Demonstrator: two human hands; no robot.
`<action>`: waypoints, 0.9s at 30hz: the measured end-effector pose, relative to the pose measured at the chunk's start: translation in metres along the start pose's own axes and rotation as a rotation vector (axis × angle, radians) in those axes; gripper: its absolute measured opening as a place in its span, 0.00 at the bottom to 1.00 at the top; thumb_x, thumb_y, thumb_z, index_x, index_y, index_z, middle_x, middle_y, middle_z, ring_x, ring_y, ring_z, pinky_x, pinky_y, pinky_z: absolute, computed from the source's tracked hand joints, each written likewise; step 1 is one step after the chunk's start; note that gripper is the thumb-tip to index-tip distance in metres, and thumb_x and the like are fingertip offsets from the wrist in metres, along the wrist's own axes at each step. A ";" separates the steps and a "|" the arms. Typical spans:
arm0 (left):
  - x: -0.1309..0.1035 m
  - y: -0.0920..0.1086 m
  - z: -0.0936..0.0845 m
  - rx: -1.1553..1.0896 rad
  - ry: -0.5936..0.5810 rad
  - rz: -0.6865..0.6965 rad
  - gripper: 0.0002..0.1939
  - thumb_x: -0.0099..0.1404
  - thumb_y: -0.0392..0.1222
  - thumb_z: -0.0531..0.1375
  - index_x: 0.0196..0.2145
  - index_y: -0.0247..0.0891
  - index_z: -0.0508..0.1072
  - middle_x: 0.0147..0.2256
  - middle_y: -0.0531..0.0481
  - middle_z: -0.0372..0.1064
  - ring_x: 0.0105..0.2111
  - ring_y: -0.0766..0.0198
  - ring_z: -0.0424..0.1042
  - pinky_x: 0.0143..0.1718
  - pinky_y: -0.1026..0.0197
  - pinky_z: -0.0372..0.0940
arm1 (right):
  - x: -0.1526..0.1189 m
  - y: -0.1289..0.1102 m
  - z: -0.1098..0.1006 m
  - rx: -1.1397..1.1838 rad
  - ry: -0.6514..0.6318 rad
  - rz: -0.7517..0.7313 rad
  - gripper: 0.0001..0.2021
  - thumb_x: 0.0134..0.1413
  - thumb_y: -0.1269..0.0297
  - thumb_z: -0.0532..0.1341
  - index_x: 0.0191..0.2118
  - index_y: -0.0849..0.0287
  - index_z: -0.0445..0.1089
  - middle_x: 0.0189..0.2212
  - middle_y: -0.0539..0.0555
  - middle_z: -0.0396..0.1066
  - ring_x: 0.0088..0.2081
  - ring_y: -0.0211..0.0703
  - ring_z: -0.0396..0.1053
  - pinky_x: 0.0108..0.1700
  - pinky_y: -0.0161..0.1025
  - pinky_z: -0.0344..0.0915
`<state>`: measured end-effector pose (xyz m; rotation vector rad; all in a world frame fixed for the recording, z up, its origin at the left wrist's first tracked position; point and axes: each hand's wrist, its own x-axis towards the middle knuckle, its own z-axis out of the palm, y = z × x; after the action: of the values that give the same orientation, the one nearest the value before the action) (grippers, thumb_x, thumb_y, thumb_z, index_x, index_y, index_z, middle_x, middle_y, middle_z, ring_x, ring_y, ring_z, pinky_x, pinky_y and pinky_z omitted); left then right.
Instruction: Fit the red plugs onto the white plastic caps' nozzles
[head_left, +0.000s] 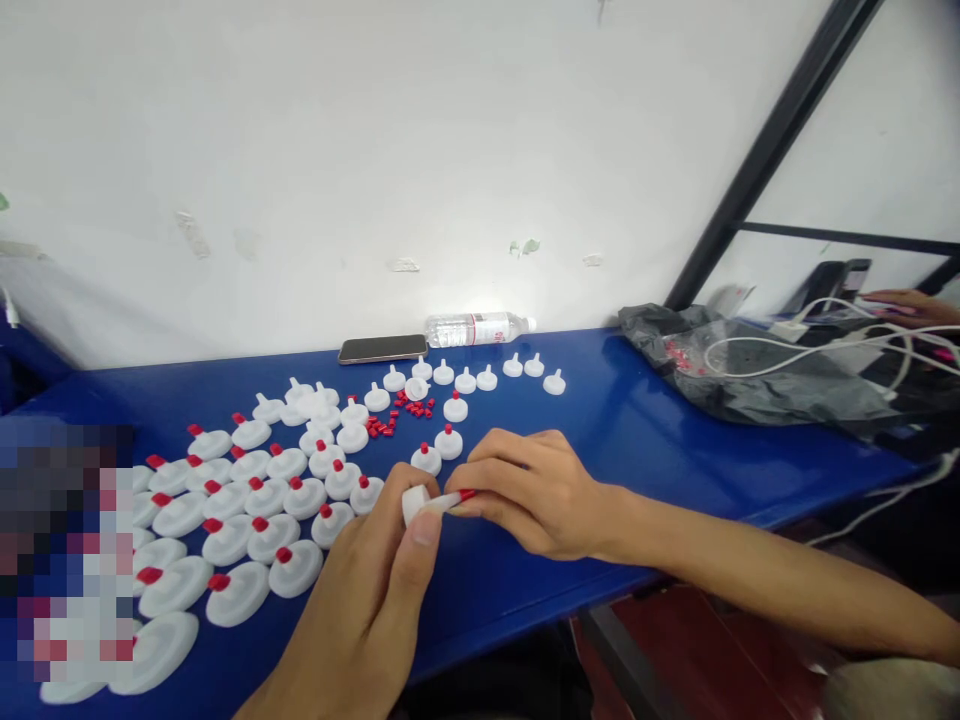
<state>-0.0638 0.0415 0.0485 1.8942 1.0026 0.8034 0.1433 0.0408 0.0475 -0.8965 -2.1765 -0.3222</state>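
My left hand is closed around a white nozzle cap, which lies tilted with its spout toward the right. At the spout's end, my right hand pinches a small red tip cap. The red piece touches the spout; how far it sits on it is hidden by the fingers. To the left stand many white nozzle caps with red tips. Farther back are several white nozzle caps without red tips. Loose red tip caps lie in a small pile among them.
A phone and a clear water bottle lie along the wall on the blue table. At right are a dark plastic bag, white cables, a black metal frame and another person's hand. The left edge is pixelated.
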 end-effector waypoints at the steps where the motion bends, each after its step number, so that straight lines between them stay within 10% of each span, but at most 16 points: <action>1: 0.000 0.000 0.000 0.000 0.002 -0.003 0.24 0.76 0.64 0.43 0.34 0.44 0.65 0.25 0.56 0.59 0.24 0.63 0.57 0.27 0.58 0.54 | 0.000 0.001 0.000 0.011 0.010 -0.003 0.15 0.76 0.60 0.54 0.44 0.60 0.76 0.35 0.51 0.78 0.31 0.32 0.74 0.30 0.32 0.61; 10: 0.001 -0.001 0.000 0.067 -0.013 0.017 0.26 0.78 0.60 0.40 0.29 0.44 0.61 0.24 0.56 0.59 0.25 0.62 0.61 0.29 0.57 0.55 | -0.004 0.009 0.005 0.088 0.121 -0.131 0.08 0.70 0.64 0.62 0.45 0.62 0.77 0.33 0.51 0.81 0.31 0.35 0.77 0.31 0.31 0.68; 27: -0.001 -0.013 0.010 0.550 0.082 0.423 0.11 0.81 0.48 0.40 0.44 0.43 0.58 0.17 0.64 0.60 0.13 0.62 0.63 0.20 0.57 0.50 | -0.015 0.008 0.019 0.308 -0.073 -0.063 0.15 0.71 0.73 0.51 0.40 0.64 0.75 0.30 0.53 0.76 0.26 0.34 0.70 0.27 0.30 0.65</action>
<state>-0.0608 0.0410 0.0320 2.6236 0.9490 0.9112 0.1455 0.0482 0.0232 -0.6767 -2.2452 0.0185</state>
